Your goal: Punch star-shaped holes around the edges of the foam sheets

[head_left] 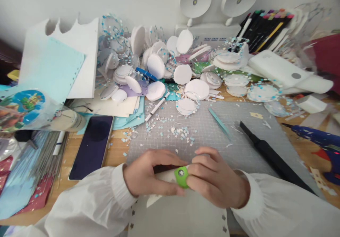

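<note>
Between my hands is a green craft punch (181,176) with a small metal window showing a flower shape. My right hand (212,177) is closed on it from the right, fingers curled over its side. My left hand (152,175) curves around a pale curled part beside the punch, its thumb along the lower edge. Whether that part is paper or the punch's body, I cannot tell. Below the hands lies a white sheet of paper (180,215) with flower-shaped holes along its left and right edges.
A grey cutting mat (196,116) carries punched-out flowers (183,133), teal tweezers (220,124) and a long black tool (273,155). A phone (91,146) lies left. White discs (156,66) pile up behind. A blue glue gun (318,138) is at right.
</note>
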Demonstrator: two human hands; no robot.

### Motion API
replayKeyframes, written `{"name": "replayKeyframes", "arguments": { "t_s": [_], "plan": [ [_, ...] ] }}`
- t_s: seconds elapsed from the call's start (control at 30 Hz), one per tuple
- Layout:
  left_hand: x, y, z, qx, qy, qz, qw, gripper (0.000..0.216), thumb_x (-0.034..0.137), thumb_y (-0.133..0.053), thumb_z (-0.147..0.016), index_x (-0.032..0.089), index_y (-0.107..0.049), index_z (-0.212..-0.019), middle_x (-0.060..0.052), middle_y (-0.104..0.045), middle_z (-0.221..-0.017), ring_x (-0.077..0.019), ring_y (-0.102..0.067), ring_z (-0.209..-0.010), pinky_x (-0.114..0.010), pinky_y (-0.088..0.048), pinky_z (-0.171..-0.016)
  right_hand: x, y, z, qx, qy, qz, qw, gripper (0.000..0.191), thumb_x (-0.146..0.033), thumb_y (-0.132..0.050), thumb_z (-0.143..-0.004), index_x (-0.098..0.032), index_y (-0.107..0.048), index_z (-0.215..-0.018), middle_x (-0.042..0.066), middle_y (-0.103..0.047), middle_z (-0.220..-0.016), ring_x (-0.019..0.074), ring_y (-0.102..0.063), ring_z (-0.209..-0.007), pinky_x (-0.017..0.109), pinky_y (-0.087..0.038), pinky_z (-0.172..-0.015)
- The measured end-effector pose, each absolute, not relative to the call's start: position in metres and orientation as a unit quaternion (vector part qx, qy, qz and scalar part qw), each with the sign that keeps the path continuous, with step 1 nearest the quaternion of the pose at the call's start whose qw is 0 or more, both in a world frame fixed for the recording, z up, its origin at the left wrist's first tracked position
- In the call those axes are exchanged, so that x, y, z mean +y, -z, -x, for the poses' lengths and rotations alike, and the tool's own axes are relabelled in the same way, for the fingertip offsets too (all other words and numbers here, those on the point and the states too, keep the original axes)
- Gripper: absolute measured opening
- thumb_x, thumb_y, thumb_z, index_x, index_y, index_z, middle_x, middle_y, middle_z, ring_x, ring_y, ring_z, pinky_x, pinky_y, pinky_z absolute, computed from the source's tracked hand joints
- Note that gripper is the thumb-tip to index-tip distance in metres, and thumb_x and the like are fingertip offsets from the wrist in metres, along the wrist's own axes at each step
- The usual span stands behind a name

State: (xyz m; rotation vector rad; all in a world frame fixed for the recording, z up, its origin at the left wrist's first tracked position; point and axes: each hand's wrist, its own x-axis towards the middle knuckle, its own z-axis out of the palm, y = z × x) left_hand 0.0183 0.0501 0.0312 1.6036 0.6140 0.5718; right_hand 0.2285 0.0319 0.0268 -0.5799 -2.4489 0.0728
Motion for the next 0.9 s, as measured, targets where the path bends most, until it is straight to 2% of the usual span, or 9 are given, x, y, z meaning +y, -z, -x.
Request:
{"name": "replayKeyframes", "arguments": {
  "t_s": [0.1, 0.17, 0.23, 0.3, 0.37, 0.47, 0.57, 0.77, 0.9],
  "plan": [
    [0.049, -0.032, -0.020, 0.286, -0.261, -0.731, 0.562, 0.034, 0.022, -0.072, -0.070, 0.013, -0.068, -0.102, -0.010, -0.071, -0.089, -0.0184, -0.065, -0.078, -0.029, -0.052, -0.074, 0.035, -0.027, -0.232, -0.922, -0.055, 0.227, 0.309, 0.007, -0.026, -0.054, -0.083, -0.022, -0.053, -0.088, -0.003, -0.064, -0.073, 0.0152, -0.055, -0.070, 0.039, -0.040, -0.082],
    [0.049, -0.033, -0.019, 0.300, -0.274, -0.757, 0.512, 0.035, 0.021, -0.071, -0.069, 0.014, -0.067, -0.103, -0.010, -0.071, -0.091, -0.0187, -0.066, -0.081, -0.029, -0.053, -0.076, 0.040, -0.028, -0.239, -0.901, -0.071, 0.268, 0.334, 0.023, -0.041, -0.055, -0.082, -0.022, -0.052, -0.094, 0.001, -0.063, -0.077, 0.0182, -0.056, -0.073, 0.041, -0.042, -0.077],
    [0.051, -0.033, -0.017, 0.324, -0.283, -0.779, 0.456, 0.036, 0.022, -0.072, -0.069, 0.017, -0.067, -0.104, -0.009, -0.071, -0.094, -0.0193, -0.066, -0.085, -0.030, -0.053, -0.079, 0.047, -0.028, -0.249, -0.852, -0.047, 0.367, 0.370, 0.019, -0.032, -0.054, -0.083, -0.022, -0.052, -0.099, 0.005, -0.062, -0.082, 0.0208, -0.057, -0.077, 0.039, -0.044, -0.072],
    [0.052, -0.032, -0.015, 0.341, -0.282, -0.797, 0.411, 0.037, 0.024, -0.073, -0.069, 0.018, -0.066, -0.104, -0.009, -0.070, -0.096, -0.0193, -0.065, -0.088, -0.030, -0.052, -0.080, 0.056, -0.027, -0.259, -0.785, 0.005, 0.496, 0.371, 0.017, -0.020, -0.052, -0.083, -0.020, -0.053, -0.101, 0.008, -0.060, -0.088, 0.0238, -0.057, -0.083, 0.040, -0.045, -0.075],
    [0.053, -0.029, -0.014, 0.347, -0.271, -0.810, 0.388, 0.037, 0.026, -0.073, -0.069, 0.018, -0.066, -0.104, -0.009, -0.067, -0.097, -0.0190, -0.063, -0.088, -0.031, -0.052, -0.080, 0.063, -0.023, -0.267, -0.752, 0.051, 0.584, 0.301, 0.017, -0.020, -0.050, -0.084, -0.018, -0.054, -0.100, 0.012, -0.059, -0.093, 0.0280, -0.056, -0.089, 0.043, -0.044, -0.078],
    [0.053, -0.025, -0.014, 0.344, -0.256, -0.818, 0.382, 0.037, 0.028, -0.073, -0.069, 0.017, -0.064, -0.103, -0.010, -0.064, -0.096, -0.0188, -0.062, -0.087, -0.031, -0.052, -0.079, 0.070, -0.015, -0.275, -0.747, 0.086, 0.631, 0.193, 0.016, -0.022, -0.051, -0.084, -0.015, -0.057, -0.097, 0.013, -0.060, -0.091, 0.0304, -0.057, -0.085, 0.043, -0.044, -0.073],
    [0.053, -0.023, -0.015, 0.334, -0.255, -0.824, 0.381, 0.037, 0.029, -0.073, -0.070, 0.016, -0.063, -0.104, -0.010, -0.063, -0.095, -0.0191, -0.060, -0.088, -0.031, -0.051, -0.080, 0.071, -0.007, -0.280, -0.761, 0.078, 0.619, 0.178, 0.014, -0.020, -0.052, -0.084, -0.016, -0.057, -0.097, 0.011, -0.061, -0.085, 0.0276, -0.058, -0.078, 0.038, -0.043, -0.066],
    [0.054, -0.022, -0.014, 0.328, -0.257, -0.825, 0.383, 0.036, 0.033, -0.071, -0.073, 0.018, -0.062, -0.106, -0.009, -0.063, -0.096, -0.0196, -0.060, -0.088, -0.033, -0.051, -0.080, 0.070, -0.009, -0.279, -0.744, 0.024, 0.613, 0.265, 0.016, -0.021, -0.052, -0.086, -0.018, -0.057, -0.101, 0.004, -0.054, -0.074, 0.0224, -0.054, -0.070, 0.037, -0.044, -0.066],
    [0.054, -0.021, -0.014, 0.326, -0.257, -0.825, 0.382, 0.038, 0.032, -0.072, -0.073, 0.017, -0.063, -0.107, -0.010, -0.063, -0.097, -0.0200, -0.061, -0.090, -0.033, -0.051, -0.081, 0.061, -0.027, -0.261, -0.687, -0.143, 0.543, 0.461, 0.010, -0.021, -0.057, -0.085, -0.022, -0.057, -0.094, 0.003, -0.055, -0.082, 0.0180, -0.057, -0.075, 0.034, -0.049, -0.070]
  ]
}}
